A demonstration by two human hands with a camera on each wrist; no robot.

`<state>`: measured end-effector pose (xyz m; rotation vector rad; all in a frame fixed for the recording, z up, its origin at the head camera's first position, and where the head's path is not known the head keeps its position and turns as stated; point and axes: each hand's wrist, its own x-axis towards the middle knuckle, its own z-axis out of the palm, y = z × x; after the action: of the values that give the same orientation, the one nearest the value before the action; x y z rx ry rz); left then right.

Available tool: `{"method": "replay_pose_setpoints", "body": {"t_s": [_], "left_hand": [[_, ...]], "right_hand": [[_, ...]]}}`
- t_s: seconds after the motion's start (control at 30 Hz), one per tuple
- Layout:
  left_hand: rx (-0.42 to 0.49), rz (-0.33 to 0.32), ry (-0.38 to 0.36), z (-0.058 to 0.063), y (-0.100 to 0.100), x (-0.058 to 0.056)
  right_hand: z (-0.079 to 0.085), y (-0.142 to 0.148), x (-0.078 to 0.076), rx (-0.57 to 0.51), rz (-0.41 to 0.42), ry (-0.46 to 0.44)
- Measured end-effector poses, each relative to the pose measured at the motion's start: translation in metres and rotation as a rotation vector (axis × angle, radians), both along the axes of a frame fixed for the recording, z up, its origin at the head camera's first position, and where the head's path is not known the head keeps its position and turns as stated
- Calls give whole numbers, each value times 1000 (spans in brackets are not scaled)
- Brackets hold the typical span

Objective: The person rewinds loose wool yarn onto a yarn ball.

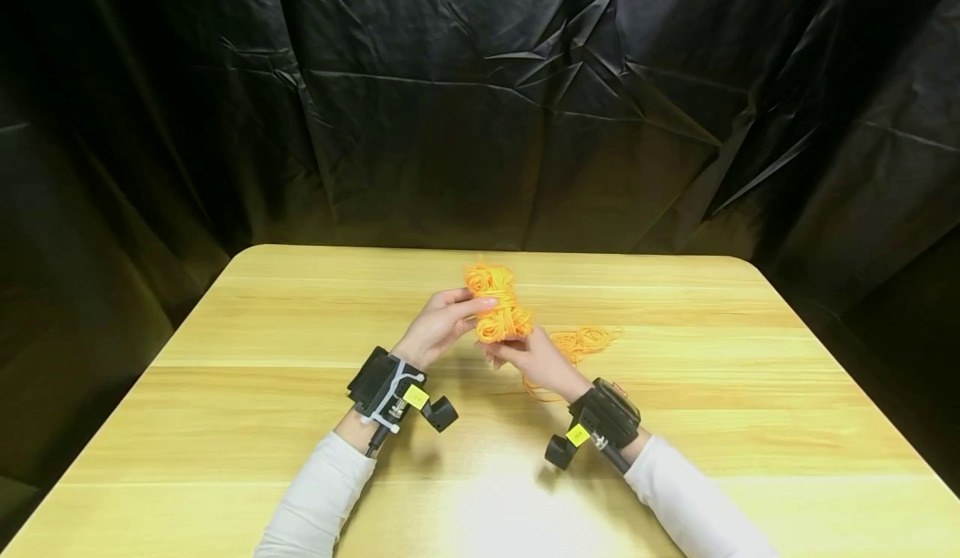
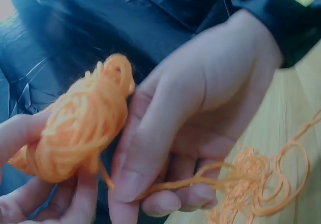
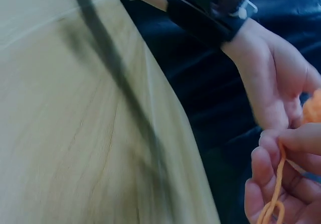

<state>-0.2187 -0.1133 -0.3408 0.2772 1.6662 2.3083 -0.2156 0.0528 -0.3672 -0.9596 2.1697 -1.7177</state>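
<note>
A wound bundle of orange yarn (image 1: 501, 304) is held up over the table by my left hand (image 1: 442, 325), thumb on its front and fingers behind. Wraps run around the bundle's middle, and loops bulge at both ends. Just below and to the right, my right hand (image 1: 536, 361) pinches the yarn strand (image 2: 175, 185) between thumb and forefinger. In the left wrist view this strand runs from the bundle's underside through the right fingers to a loose pile of yarn (image 2: 251, 179). The right wrist view shows the strand hanging past the curled right fingers (image 3: 263, 166).
The loose yarn pile (image 1: 585, 341) lies on the wooden table (image 1: 300, 425) behind the right wrist. Each wrist wears a black strap with a small camera (image 1: 439, 414). A black sheet (image 1: 420, 125) hangs beyond the table's far edge.
</note>
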Motion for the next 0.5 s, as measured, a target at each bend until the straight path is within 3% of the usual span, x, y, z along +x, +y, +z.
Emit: {"method": "replay_pose_setpoints", "body": {"t_s": [0.23, 0.4, 0.5], "left_hand": [[3, 82, -14, -2, 0, 0], [-54, 120, 17, -3, 0, -1], [-102, 139, 12, -4, 0, -3]], "right_hand": [[19, 2, 14, 194, -10, 216], [53, 4, 32, 276, 18, 258], [62, 8, 32, 296, 45, 272]]}}
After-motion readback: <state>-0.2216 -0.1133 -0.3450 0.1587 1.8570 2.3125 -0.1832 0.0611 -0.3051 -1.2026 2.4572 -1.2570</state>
